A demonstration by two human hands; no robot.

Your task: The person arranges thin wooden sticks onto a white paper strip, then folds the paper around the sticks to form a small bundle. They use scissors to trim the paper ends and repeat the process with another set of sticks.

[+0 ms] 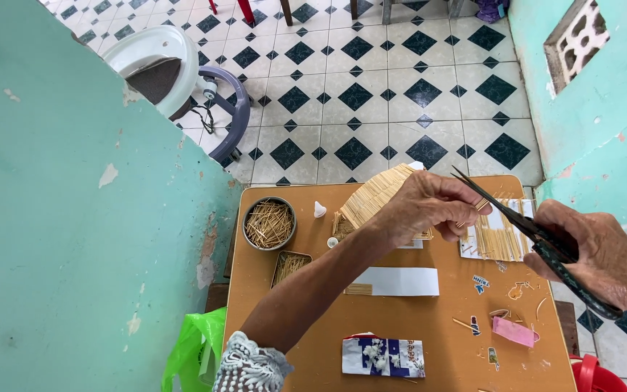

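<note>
two hands work over a small brown counter [400,327] in the one head view. left hand [426,207] is closed around a little stick-built roof piece [375,196], lifting it off the counter and, it seems, pinching a thin stick [479,205] at its fingertips so the end stands free. right hand [607,258] is wrapped round dark scissors [538,236], blades parted and pointing far-left at that stick, likely so the tip can be trimmed cleanly.

on the counter, a round tin of sticks [269,223] sits far left, a smaller tray of sticks [290,267] just near of it, both within easy reach. a white paper strip [399,282] lies mid-counter, a row of sticks on paper [498,236] to the right under the scissors, a pink eraser-like block [513,332] near right, a printed packet [382,357] at the near edge.

teal walls [74,218] flank it; black-and-white diamond floor tiles [371,94] spread beyond, with a white plastic chair [157,62] far left and a green bag [190,352] near left.
</note>
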